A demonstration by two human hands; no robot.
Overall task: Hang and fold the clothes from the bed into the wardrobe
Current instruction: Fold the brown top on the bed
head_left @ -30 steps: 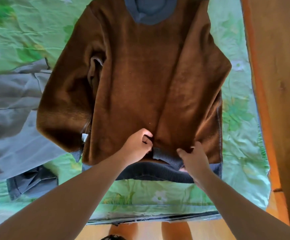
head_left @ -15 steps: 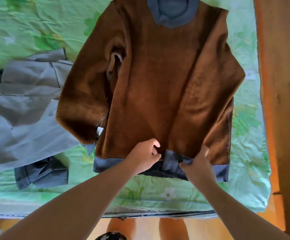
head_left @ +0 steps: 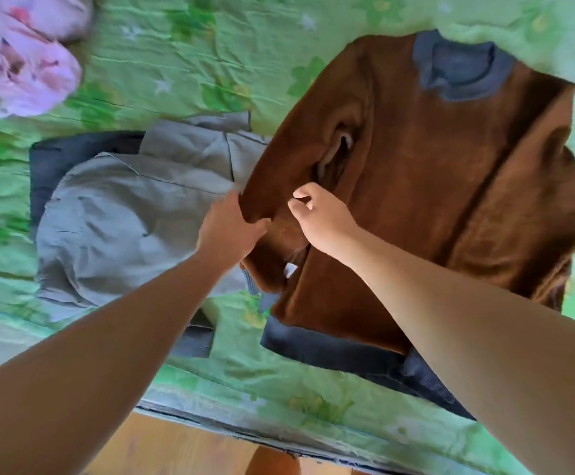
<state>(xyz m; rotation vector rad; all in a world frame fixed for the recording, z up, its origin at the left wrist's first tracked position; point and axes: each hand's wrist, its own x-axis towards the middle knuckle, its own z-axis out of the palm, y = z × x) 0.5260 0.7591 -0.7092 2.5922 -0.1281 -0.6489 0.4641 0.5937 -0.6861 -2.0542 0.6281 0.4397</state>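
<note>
At the left hand, the sleeve edge touched or overlapped a grey garment. A pull from that hand could drag grey cloth along and muddle the fold. The fleece looked thick and springy, so a sleeve turned in on a loose pinch would likely flop back open. Both hands worked the same side and nothing held the sweater on the side right of the right hand. A hard tug could therefore skew the whole body on the bed. The hem lay near the bed edge, on the near side of the hands, and a pull toward the person might slide it off.

The sweater lay flat under and to the right of both hands, collar on the far side, hem on the near side. The left hand gripped the sleeve's outer edge, thumb on top, fingers hidden under the fleece. The right hand sat just right of it over the same sleeve, fingers curled narrow. I couldn't tell whether it pinched fabric or only touched it; the frame was blurred. A white tag showed just on the near side of the hands. The grey garment lay left of the left hand, over a dark garment. A pink garment sat well beyond, far left.
</note>
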